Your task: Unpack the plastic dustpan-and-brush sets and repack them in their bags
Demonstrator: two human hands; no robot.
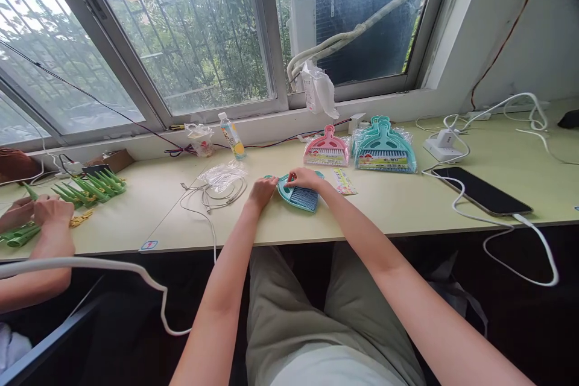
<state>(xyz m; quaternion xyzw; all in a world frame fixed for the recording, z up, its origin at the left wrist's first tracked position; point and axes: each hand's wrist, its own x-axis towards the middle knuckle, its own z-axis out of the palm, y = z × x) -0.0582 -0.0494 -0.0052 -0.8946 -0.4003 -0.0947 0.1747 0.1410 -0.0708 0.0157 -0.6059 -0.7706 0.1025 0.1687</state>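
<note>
A teal dustpan [284, 194] lies on the table edge in front of me, with a small hand brush [304, 198] nested in it, its bristles toward the lower right. My left hand [263, 193] is closed around the handle end at the left. My right hand [304, 178] reaches over the top, its thumb and fingers pinched at the brush; the exact grip is partly hidden. A printed label card [344, 181] lies just right of the dustpan. Behind it stand a wrapped pink dustpan set [326, 149] and several wrapped teal dustpan sets [384, 148].
Left of my hands lie crumpled clear plastic [222, 176] and a coiled white cable [226, 198]. A bottle [231, 137] leans by the window. At right are a phone [483, 190] on its cable and a charger block [444, 146]. A co-worker's hands [49, 211] handle green pieces [93, 188].
</note>
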